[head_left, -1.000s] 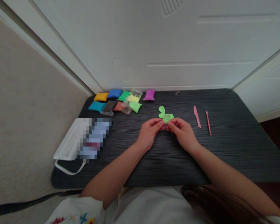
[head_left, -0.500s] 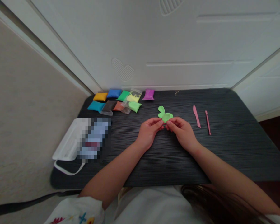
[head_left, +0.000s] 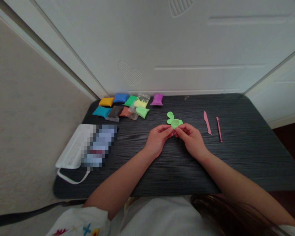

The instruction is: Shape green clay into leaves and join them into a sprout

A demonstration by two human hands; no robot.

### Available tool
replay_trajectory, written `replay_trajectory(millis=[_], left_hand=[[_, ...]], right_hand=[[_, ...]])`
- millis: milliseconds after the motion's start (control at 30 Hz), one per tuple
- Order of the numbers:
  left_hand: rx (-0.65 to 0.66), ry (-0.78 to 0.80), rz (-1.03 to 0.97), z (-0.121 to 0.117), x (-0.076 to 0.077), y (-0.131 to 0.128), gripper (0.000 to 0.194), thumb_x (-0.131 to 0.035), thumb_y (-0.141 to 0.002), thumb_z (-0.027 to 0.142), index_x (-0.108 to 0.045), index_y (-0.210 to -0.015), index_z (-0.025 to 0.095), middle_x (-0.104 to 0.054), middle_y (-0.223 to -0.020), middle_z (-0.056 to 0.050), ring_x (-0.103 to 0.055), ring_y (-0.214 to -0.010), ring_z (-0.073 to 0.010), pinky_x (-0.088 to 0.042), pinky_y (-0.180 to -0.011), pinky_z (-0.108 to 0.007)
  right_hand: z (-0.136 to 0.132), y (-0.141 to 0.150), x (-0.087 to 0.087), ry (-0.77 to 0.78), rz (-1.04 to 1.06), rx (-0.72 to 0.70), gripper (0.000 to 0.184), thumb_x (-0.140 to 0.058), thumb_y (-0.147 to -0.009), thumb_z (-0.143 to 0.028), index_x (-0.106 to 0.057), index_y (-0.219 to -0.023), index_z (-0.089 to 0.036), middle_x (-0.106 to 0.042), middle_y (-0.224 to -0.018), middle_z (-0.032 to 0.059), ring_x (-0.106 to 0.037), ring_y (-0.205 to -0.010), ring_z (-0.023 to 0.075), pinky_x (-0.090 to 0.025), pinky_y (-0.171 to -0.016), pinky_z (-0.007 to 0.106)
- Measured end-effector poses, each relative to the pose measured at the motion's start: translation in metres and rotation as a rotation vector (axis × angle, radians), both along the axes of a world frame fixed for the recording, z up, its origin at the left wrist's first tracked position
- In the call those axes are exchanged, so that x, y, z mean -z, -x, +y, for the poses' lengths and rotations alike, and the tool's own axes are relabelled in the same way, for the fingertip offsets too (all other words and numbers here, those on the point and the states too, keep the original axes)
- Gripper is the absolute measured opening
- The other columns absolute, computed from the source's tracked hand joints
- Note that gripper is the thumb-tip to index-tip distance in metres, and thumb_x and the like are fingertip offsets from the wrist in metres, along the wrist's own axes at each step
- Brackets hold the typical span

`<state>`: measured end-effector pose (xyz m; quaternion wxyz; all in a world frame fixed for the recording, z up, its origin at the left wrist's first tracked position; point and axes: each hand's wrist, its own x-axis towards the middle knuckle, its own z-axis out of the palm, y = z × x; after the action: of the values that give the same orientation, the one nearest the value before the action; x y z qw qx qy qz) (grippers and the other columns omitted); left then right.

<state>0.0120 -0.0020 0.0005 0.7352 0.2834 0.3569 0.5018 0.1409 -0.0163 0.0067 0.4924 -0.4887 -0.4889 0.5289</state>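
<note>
Head view: the left hand [head_left: 158, 140] and right hand [head_left: 193, 141] share one pinching grip on the near edge of a thin light-green piece [head_left: 175, 123]. More green pieces [head_left: 170, 115] lie just past the grip, over the worktop [head_left: 182, 170] — close enough, I'd say, for a stray fingertip to knock them. Pressing too hard could tear or dent that soft-looking edge.

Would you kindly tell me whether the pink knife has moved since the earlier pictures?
No; judged against the black table, the pink knife lies in the same place, with no visible shift.
</note>
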Motion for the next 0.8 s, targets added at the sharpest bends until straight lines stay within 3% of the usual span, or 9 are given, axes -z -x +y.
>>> replay_trajectory(millis=[200, 567, 800], left_hand=[[-0.003, 0.019, -0.019, -0.0001, -0.0011, 0.0, 0.015, -0.067, -0.064, 0.017, -0.064, -0.078, 0.012, -0.065, -0.073, -0.002, -0.057, -0.064, -0.007, -0.044, -0.068, -0.023], [-0.022, -0.074, 0.19, -0.0015, 0.0014, 0.0007, 0.017, -0.067, -0.062, 0.024, -0.065, -0.076, 0.015, -0.063, -0.068, 0.0, -0.054, -0.062, -0.0081, -0.042, -0.068, -0.025], [0.001, -0.079, 0.161, -0.0007, 0.001, 0.0012, 0.017, -0.067, -0.063, 0.022, -0.065, -0.078, 0.015, -0.063, -0.068, 0.0, -0.054, -0.062, -0.0081, -0.042, -0.067, -0.024]], right_hand=[[-0.0008, -0.0005, -0.0019, -0.008, -0.004, 0.017, 0.014, -0.057, -0.074, -0.032, -0.058, -0.079, -0.019, -0.059, -0.068, -0.0016, -0.055, -0.064, 0.0097, -0.044, -0.064, 0.025], [-0.0026, 0.0058, 0.0011, -0.073, -0.074, 0.081, 0.015, -0.055, -0.075, -0.034, -0.055, -0.077, -0.019, -0.059, -0.069, -0.0004, -0.055, -0.065, 0.0117, -0.044, -0.064, 0.027], [-0.0023, 0.0067, 0.0006, -0.087, -0.057, 0.08, 0.013, -0.054, -0.076, -0.033, -0.055, -0.076, -0.019, -0.058, -0.068, -0.001, -0.054, -0.064, 0.0111, -0.043, -0.064, 0.026]])
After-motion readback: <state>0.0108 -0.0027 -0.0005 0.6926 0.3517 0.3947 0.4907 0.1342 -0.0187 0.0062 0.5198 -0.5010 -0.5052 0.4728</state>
